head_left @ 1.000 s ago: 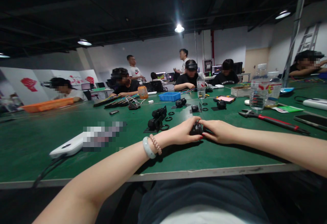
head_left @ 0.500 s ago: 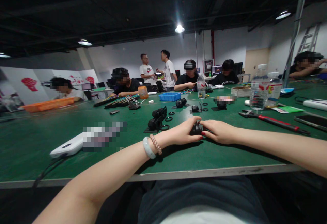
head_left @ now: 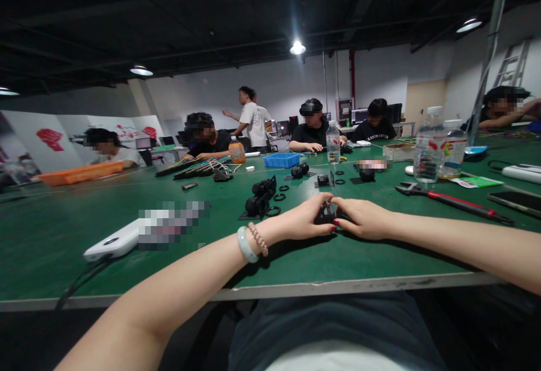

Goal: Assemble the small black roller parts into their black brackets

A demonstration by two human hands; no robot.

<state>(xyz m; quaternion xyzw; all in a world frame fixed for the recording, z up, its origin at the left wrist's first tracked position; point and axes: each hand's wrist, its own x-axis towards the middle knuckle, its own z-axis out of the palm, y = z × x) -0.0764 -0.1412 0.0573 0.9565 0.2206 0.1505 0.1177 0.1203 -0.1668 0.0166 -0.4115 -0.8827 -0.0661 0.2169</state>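
A small black round fitting (head_left: pixel 325 213) is held between my two hands just above or on the green tabletop; I cannot tell which. My left hand (head_left: pixel 308 217) grips it from the left, thumb low and fingers over the top. From the other side, the closed fingertips of my right hand (head_left: pixel 359 217) meet it. My fingers hide part of the fitting. Past my left wrist lie black fittings with flat plates (head_left: pixel 258 197) and loose black rings (head_left: pixel 279 197). More such pieces sit beyond, including one black fitting (head_left: pixel 300 170) and another (head_left: pixel 323 180).
To the right lie red-and-black pliers (head_left: pixel 456 202), a phone (head_left: pixel 518 202) and water bottles (head_left: pixel 428 151). A white device (head_left: pixel 116 240) with a cable rests at left. Farther back are a blue tray (head_left: pixel 281 160), wire bundles (head_left: pixel 203 168) and people seated across the table.
My hands and the fitting look almost unmoved, with only a slight shift of the right fingers. In the background, the standing people have changed places and a seated person has lowered a hand.
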